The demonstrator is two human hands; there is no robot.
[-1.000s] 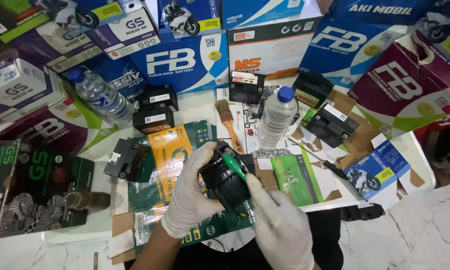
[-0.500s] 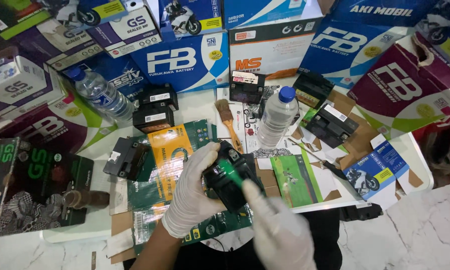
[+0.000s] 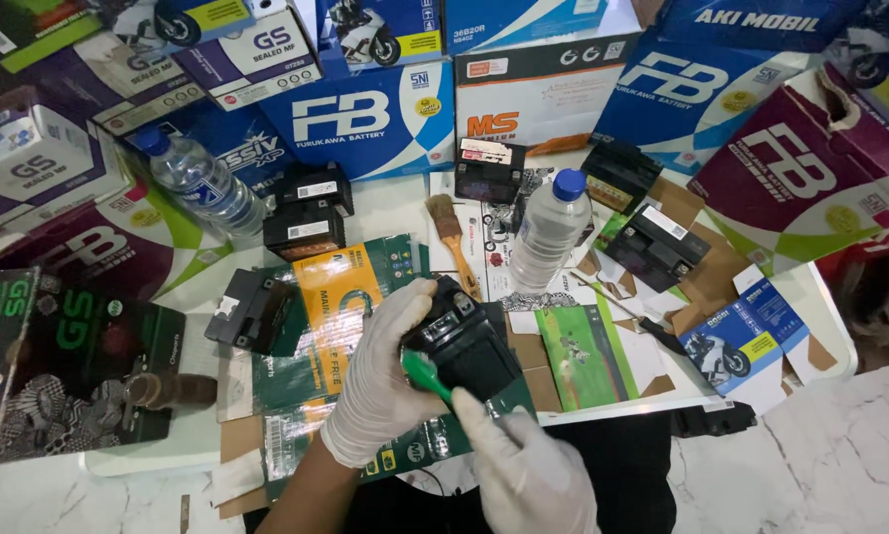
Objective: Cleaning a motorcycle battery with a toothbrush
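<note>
While I look down from the head view, my left hand (image 3: 380, 381), gloved white, is wrapped round a small black battery (image 3: 464, 341), fingers curled and clamped on its left side; battery sits tilted over the green cardboard (image 3: 385, 450) at the near table edge; my right hand (image 3: 529, 475), also gloved, is just below the battery, fingers closed on a green-handled tool (image 3: 427, 376) whose tip touches the battery's near face; brush (image 3: 454, 242) lies just above the battery; clear bottle (image 3: 548, 232) stands up-right of it; more black batteries (image 3: 306, 213) up-left, another (image 3: 652, 242) to the right; second bottle (image 3: 202, 183) lies far up-left; printed boxes (image 3: 365, 119) ring the far side, well apart from the battery.
</note>
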